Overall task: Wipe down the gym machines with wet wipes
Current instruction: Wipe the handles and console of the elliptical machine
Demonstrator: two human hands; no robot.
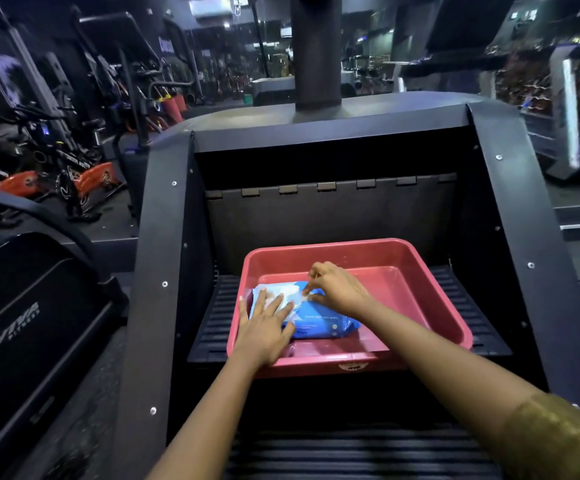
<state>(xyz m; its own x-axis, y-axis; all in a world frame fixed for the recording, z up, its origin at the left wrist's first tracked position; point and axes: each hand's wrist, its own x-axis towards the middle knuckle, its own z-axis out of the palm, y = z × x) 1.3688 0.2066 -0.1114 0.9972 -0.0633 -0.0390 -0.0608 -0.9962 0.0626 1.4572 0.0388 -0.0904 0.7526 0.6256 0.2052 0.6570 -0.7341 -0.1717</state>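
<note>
A blue pack of wet wipes [319,325] lies in a red plastic tub [430,303] that stands on a ribbed step of a black stair-climber machine [164,237]. My left hand [264,327] presses flat on the left end of the pack, fingers straight. My right hand [333,285] is over the top of the pack, its fingertips pinching a white wipe or flap [300,297] at the opening.
The machine's black side panels rise on both sides of the steps, and a column stands behind. Another black machine [29,323] is at the left. Exercise bikes with orange parts [94,178] stand at the far left. A treadmill [568,133] is at the right.
</note>
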